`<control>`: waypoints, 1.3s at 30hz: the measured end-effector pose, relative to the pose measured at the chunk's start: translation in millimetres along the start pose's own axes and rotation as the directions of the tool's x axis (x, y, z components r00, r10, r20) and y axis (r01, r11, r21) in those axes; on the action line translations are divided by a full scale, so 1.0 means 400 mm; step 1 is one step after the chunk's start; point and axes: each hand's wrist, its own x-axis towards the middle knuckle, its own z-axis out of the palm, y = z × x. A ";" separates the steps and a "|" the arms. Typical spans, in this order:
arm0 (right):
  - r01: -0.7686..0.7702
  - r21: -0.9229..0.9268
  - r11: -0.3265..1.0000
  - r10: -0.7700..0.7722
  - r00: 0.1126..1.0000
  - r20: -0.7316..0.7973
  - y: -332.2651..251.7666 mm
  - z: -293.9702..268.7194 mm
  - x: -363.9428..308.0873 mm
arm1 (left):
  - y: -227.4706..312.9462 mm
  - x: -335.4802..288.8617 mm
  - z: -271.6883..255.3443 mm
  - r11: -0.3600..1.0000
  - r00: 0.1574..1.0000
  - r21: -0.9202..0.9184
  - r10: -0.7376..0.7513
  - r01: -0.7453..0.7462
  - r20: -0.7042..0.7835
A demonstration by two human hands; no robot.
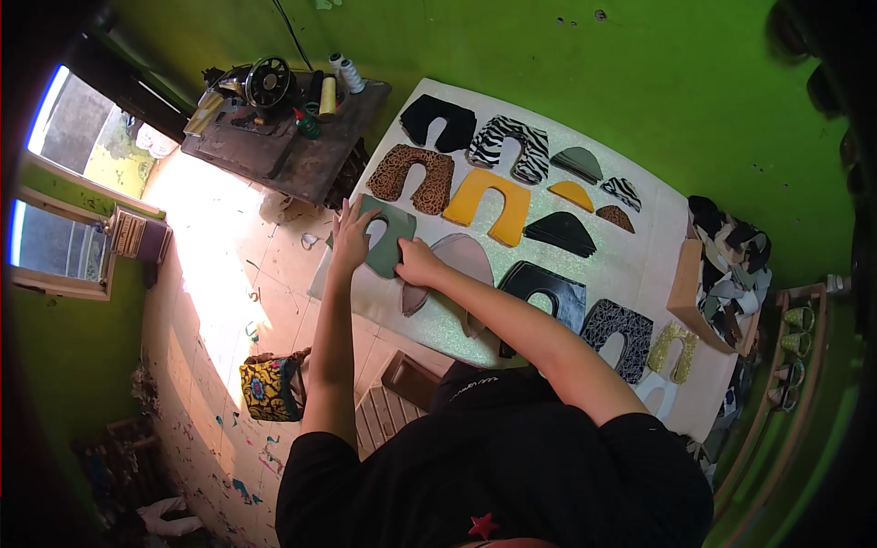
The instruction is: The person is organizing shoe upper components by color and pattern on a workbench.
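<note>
My left hand [350, 239] rests at the left edge of a green U-shaped cut piece [393, 239], its fingers stretched out and its thumb over the piece. On the opposite leg of that piece, my right hand [417, 263] is closed on the edge. The piece lies on a pale table [630, 265] at its left end. Pinkish-grey cut pieces [466, 260] lie just right of my right hand, partly hidden by my forearm. Beyond are a leopard-print U-shaped piece [388, 169] and a yellow one [499, 182].
Black [422, 111] and zebra-print [493, 137] U-shapes lie at the back, half-moon pieces [560, 236] beside them. Dark U-shapes [566, 297] lie to the right. A box of scraps [699, 297] stands at the table's right end. A sewing machine [260, 87] occupies a side table. Scraps litter the floor.
</note>
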 end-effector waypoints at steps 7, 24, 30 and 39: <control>0.212 0.367 0.906 -0.193 0.977 -0.089 -0.044 -0.128 -0.098 | 0.016 -0.011 -0.022 0.998 0.999 0.055 -0.024 0.022 0.047; -0.028 0.703 0.711 0.517 0.698 -0.495 0.249 -0.340 -0.654 | 0.608 -0.118 0.083 0.865 0.904 -0.401 0.393 -0.301 0.169; 0.137 0.676 0.724 0.499 0.574 -0.650 0.281 -0.411 -0.744 | 0.781 -0.200 0.154 0.769 0.778 -0.546 0.551 -0.332 0.303; 0.106 0.747 0.656 0.618 0.493 -0.612 0.331 -0.425 -0.896 | 0.955 -0.234 0.226 0.627 0.642 -0.678 0.708 -0.383 0.292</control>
